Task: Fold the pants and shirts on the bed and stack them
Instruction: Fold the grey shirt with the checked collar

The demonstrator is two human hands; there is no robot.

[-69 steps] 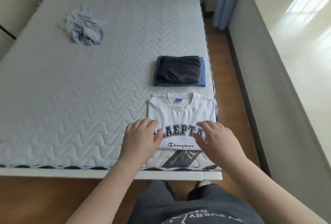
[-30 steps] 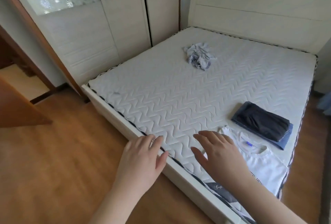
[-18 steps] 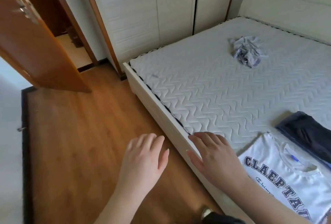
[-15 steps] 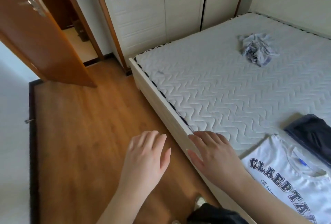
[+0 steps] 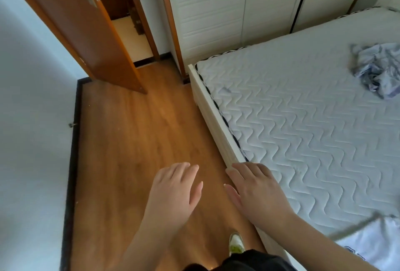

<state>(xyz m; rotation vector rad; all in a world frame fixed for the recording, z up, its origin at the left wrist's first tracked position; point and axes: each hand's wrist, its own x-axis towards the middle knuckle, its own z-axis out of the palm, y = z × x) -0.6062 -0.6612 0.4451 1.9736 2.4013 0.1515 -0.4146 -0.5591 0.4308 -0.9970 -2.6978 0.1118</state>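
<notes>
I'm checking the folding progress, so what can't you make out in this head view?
- Crumpled garment: cut by the right edge; its type is unclear.
- White shirt: mostly cut off at the lower right corner, blurred.
- Room beyond the door: mostly hidden.

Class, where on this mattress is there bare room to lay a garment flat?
The quilted stretch of mattress between the crumpled garment, the bed's near edge and the white shirt lies bare. The lower right corner by the shirt is taken.

Empty hands beside bed, crumpled garment
</notes>
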